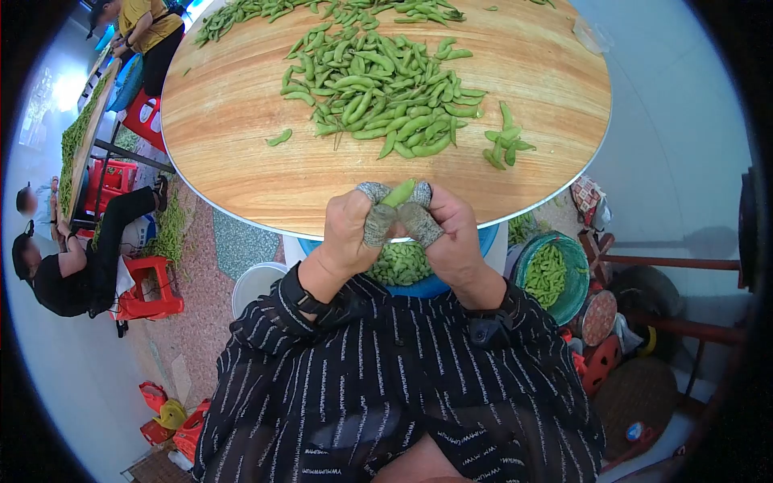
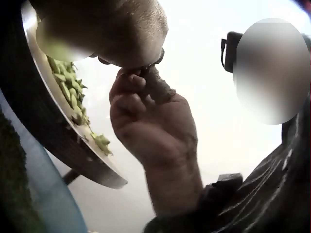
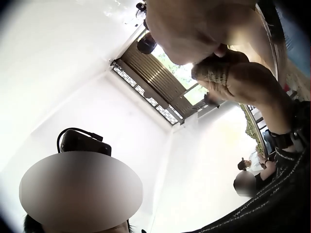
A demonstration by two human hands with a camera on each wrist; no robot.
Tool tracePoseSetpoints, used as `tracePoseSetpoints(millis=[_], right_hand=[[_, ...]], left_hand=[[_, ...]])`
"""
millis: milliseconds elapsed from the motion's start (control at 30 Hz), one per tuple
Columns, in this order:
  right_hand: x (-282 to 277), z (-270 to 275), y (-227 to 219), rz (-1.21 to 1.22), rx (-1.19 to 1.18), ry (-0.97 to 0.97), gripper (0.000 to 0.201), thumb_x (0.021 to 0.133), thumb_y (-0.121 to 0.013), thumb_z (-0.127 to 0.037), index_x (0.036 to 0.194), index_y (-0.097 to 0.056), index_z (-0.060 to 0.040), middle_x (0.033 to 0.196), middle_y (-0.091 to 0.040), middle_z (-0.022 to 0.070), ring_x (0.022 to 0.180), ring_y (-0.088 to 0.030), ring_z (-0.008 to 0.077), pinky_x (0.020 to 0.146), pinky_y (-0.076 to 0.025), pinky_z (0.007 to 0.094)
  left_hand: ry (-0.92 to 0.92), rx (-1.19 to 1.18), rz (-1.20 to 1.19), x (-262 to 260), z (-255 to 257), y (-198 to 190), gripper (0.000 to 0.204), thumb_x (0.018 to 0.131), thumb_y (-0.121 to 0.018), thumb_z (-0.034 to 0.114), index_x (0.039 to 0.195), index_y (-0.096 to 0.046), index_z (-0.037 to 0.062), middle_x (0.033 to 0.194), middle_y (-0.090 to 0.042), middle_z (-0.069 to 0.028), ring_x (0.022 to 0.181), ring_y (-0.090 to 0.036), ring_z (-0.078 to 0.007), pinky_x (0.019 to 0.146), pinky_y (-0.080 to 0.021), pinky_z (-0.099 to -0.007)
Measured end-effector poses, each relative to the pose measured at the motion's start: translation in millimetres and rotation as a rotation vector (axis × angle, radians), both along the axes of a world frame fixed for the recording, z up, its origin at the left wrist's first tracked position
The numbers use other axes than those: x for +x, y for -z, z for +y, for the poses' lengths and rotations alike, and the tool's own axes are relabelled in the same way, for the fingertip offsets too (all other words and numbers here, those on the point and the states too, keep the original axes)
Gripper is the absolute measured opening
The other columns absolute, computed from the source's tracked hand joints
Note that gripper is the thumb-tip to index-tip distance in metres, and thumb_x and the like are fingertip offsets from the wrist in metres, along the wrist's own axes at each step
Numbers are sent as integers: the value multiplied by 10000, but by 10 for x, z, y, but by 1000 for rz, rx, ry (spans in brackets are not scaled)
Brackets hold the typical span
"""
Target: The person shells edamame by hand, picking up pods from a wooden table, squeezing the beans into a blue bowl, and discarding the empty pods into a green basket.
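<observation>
A green edamame pod sticks up between the two hands, near the edge of the round wooden table. My left hand pinches it from one side, and my right hand from the other, thumbs close together. Grey cloth covers wrap thumbs and forefingers. Below the hands, a blue basin holds shelled green beans. A large pile of pods lies ahead on the tabletop. In the wrist views the hands' backs hide the pod.
A few pods lie apart at the right, and one single pod at the left. A green bucket of pods stands on the right, a white bucket on the left. People sit at another table beside red stools.
</observation>
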State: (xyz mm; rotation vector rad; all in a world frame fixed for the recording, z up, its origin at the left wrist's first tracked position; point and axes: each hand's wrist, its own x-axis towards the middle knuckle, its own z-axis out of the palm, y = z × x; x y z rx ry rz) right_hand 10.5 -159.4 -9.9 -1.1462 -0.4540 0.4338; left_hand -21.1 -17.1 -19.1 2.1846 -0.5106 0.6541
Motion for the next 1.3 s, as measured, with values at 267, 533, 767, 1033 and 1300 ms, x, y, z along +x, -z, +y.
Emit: tracePoseSetpoints(millis=[267, 533, 767, 1033, 1300], right_hand=[[74, -78, 82, -305, -193, 58, 117, 775, -523, 21, 891, -539, 14, 790, -541, 17, 708, -496, 72, 629, -412, 214], [51, -112, 80, -228, -263, 36, 119, 708, -523, 17, 827, -527, 8, 687, -519, 94, 629, -487, 163, 569, -386, 277], [75, -149, 40, -563, -459, 45, 120, 682, -525, 0, 800, -505, 3, 692, -491, 175, 636, -485, 340, 556, -386, 358], [102, -119, -72, 86, -169, -65, 218, 769, -523, 17, 984, -546, 41, 845, -585, 11, 786, -524, 79, 695, -434, 222], [74, -119, 174, -308, -388, -18, 160, 677, -570, -5, 832, -533, 19, 702, -547, 117, 640, -526, 194, 572, -410, 295]], left_hand=[[101, -1208, 779, -40, -54, -8, 269, 860, -509, 289, 859, -497, 20, 688, -506, 1, 536, -428, -52, 477, -364, -188], [70, -633, 562, 8, -65, -6, 305, 853, -510, 350, 878, -482, 48, 631, -459, 19, 511, -422, -45, 426, -306, -171], [88, -865, 1013, -40, 108, -156, 164, 875, -495, 224, 891, -521, 63, 650, -462, 54, 505, -362, -13, 427, -261, -158], [190, -552, 928, -107, 177, -255, 181, 852, -519, 172, 957, -544, 27, 633, -507, -9, 534, -422, -57, 461, -338, -203], [-28, -242, 858, -163, 136, -165, 230, 731, -589, 48, 935, -517, -33, 626, -510, -120, 573, -477, -166, 531, -393, -282]])
